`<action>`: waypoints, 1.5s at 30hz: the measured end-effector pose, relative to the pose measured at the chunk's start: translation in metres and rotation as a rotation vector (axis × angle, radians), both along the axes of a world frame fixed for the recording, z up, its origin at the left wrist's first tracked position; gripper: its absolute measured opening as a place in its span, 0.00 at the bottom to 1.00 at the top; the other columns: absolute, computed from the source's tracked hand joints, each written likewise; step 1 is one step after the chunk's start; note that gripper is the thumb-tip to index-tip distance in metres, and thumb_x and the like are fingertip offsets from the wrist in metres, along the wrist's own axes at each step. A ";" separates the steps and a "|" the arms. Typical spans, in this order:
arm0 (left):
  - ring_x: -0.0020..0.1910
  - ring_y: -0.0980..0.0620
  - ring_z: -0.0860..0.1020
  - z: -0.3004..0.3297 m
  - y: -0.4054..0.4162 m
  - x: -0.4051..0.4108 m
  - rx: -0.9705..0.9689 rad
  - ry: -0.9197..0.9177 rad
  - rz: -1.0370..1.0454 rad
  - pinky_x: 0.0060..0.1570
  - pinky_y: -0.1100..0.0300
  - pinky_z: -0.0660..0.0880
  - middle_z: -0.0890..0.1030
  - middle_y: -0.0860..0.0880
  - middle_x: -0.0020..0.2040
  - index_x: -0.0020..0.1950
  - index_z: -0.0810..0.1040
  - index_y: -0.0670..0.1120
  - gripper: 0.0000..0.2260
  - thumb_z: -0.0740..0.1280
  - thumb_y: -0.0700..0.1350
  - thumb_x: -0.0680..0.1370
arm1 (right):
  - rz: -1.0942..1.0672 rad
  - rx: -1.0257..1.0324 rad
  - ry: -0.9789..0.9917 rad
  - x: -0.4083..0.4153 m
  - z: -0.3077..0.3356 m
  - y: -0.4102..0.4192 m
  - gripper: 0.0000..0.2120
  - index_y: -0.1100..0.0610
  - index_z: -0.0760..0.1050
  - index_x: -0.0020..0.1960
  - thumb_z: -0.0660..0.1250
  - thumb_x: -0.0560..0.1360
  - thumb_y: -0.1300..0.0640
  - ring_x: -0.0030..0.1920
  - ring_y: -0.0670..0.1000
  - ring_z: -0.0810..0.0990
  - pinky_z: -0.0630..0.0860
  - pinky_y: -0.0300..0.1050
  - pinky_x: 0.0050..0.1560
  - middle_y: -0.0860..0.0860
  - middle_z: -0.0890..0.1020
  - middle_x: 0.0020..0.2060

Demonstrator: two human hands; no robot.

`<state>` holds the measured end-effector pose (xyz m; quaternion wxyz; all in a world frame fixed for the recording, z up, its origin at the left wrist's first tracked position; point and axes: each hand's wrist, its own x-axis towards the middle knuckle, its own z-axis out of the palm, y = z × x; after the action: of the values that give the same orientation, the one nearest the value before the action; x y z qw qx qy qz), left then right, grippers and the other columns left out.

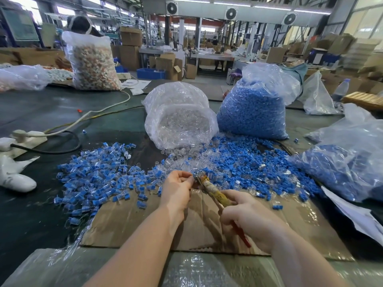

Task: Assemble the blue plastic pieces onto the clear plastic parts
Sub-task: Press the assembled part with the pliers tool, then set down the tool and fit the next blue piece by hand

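Here I see the right hand (246, 216) wrapped around the handles of worn pliers (215, 194), above the cardboard sheet (132, 220). The left hand (178, 187) pinches a small part at the tool's tip, too blurred to identify. Beyond the cardboard's far edge lie loose blue plastic pieces (244, 162) and clear plastic parts (182, 160); off its far-left corner, a pile of joined blue-and-clear units (97, 172).
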<state>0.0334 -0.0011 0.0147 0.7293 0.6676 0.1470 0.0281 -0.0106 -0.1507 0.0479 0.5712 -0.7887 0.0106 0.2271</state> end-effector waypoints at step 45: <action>0.39 0.65 0.71 -0.034 -0.007 -0.013 0.821 -0.377 -0.153 0.44 0.80 0.68 0.73 0.56 0.44 0.55 0.79 0.45 0.12 0.70 0.46 0.73 | -0.282 -1.232 -0.514 0.043 -0.027 -0.058 0.22 0.47 0.66 0.66 0.62 0.75 0.42 0.66 0.57 0.65 0.62 0.57 0.65 0.53 0.69 0.64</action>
<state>0.0205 -0.0080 -0.0192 0.4184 0.8935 -0.0614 0.1510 0.0329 -0.2086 0.0210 0.0264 -0.9899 0.1048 -0.0915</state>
